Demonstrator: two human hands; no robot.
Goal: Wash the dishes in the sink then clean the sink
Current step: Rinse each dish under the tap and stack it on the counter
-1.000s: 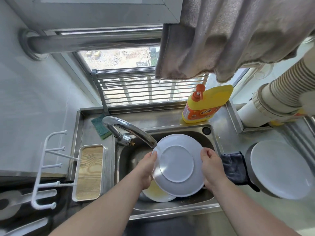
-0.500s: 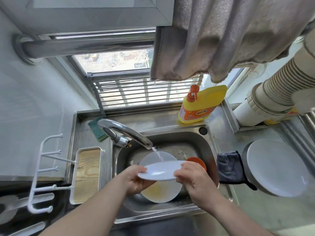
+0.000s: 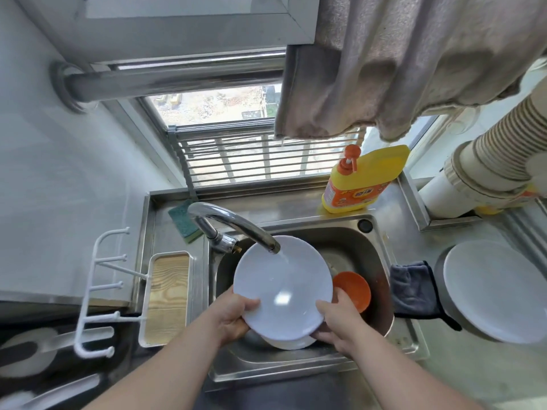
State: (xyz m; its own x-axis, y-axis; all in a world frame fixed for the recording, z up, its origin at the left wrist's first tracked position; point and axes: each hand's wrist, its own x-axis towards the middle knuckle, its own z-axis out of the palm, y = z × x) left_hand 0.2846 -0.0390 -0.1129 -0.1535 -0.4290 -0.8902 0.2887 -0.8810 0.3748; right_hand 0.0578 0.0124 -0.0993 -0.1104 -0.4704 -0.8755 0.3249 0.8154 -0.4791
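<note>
A white plate (image 3: 281, 288) is held face up over the steel sink (image 3: 381, 255), under water running from the tap (image 3: 236, 226). My left hand (image 3: 233, 315) grips its near left rim with the thumb on top. My right hand (image 3: 337, 324) grips the near right rim. Below the plate, the edge of another white plate (image 3: 291, 344) shows in the basin. An orange bowl (image 3: 352, 290) lies in the sink to the right.
A yellow detergent bottle (image 3: 361, 179) stands behind the sink, a green sponge (image 3: 183, 221) left of the tap. A dark cloth (image 3: 411, 288) hangs over the sink's right edge beside a white plate on a pot (image 3: 497, 291). A wooden tray (image 3: 167, 297) sits left.
The plate was upright with its underside toward me, then tipped level, and now faces up under the stream. Both hands shifted to its near rim.
</note>
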